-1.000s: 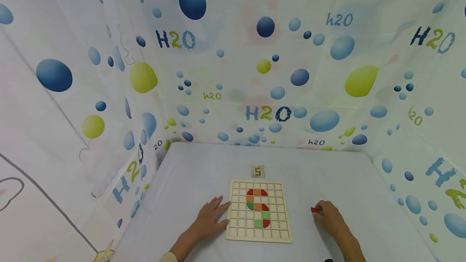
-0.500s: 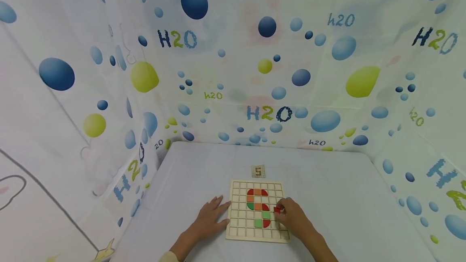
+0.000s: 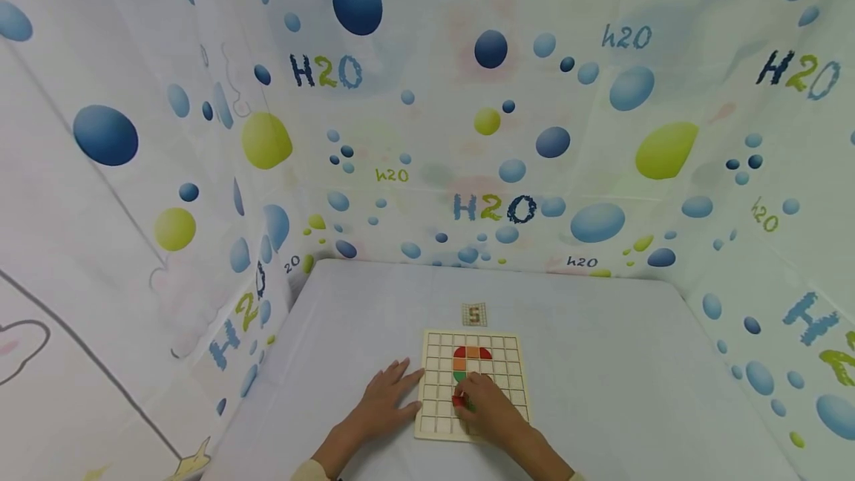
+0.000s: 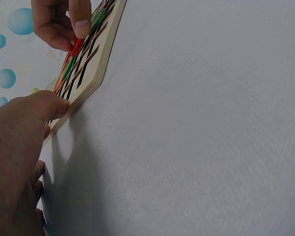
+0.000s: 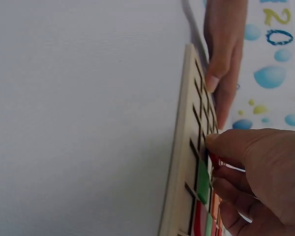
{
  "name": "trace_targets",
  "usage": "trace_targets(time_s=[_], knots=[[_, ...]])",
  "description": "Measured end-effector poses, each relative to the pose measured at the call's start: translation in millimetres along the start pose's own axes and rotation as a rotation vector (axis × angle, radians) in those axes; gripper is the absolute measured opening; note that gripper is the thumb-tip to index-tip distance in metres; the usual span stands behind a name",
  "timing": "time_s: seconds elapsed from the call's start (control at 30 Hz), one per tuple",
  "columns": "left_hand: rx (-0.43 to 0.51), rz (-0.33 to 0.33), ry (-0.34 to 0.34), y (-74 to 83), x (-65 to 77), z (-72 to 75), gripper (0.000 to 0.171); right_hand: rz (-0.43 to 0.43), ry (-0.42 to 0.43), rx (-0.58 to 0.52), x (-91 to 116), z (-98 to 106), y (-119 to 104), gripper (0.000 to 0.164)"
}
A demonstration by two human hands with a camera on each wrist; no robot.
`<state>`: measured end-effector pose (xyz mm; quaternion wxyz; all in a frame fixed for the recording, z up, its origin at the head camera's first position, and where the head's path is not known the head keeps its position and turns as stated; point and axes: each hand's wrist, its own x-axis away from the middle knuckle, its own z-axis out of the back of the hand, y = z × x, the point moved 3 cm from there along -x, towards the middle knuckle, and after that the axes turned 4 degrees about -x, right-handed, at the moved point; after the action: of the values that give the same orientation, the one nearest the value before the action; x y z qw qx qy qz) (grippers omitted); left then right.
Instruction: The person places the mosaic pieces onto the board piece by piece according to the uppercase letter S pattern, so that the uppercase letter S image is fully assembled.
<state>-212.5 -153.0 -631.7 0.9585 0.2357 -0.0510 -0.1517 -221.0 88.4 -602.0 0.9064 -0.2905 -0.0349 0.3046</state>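
A pale wooden grid board (image 3: 436, 384) lies on the white table, with several red, orange and green tiles in its cells. My left hand (image 3: 387, 398) has its fingers spread, and its fingertips touch the board's left edge; the left wrist view shows the thumb at the rim. Over the lower middle of the board, my right hand (image 3: 493, 408) pinches a small red tile (image 4: 77, 47) between thumb and fingers. That hand covers several of the lower tiles in the head view. From the right wrist, a light green tile (image 5: 202, 184) appears in a cell beside the pinching fingers.
Behind the board lies a small card (image 3: 474, 315) with a gridded S shape on it. A white table surface (image 3: 601, 362) spreads around the board. Hanging sheets printed with bubbles and H2O lettering (image 3: 494, 208) enclose the back and sides.
My right hand has carried the red tile leftward from the table right of the board to over its lower middle. The left hand has stayed at the board's left edge.
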Motion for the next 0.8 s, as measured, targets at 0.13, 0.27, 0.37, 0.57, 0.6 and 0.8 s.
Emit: trace_targets(time_s=[0.13,0.27,0.37,0.57,0.6,0.8], knots=[[0.004,-0.013,0.010,-0.2,-0.1,-0.7,0.061,0.015,0.004,0.073,-0.4,-2.4,-2.9,0.020],[0.002,-0.018,0.015,-1.0,-0.6,-1.1,0.061,0.023,0.013,0.115,-0.8,-2.8,-2.4,0.021],[0.011,-0.018,0.016,-1.2,-1.0,-0.6,0.061,0.021,0.013,0.122,-1.3,-3.0,-1.3,0.022],[0.003,-0.022,0.014,-1.0,-1.9,-1.1,0.061,-0.011,0.002,0.124,-1.4,-3.7,1.4,0.022],[0.000,-0.022,0.015,-0.9,-2.0,-0.9,0.061,-0.013,0.000,0.121,-1.3,-3.7,1.8,0.022],[0.005,-0.021,0.018,0.3,-0.5,0.8,0.061,-0.015,-0.010,0.080,-0.2,-2.3,1.3,0.023]])
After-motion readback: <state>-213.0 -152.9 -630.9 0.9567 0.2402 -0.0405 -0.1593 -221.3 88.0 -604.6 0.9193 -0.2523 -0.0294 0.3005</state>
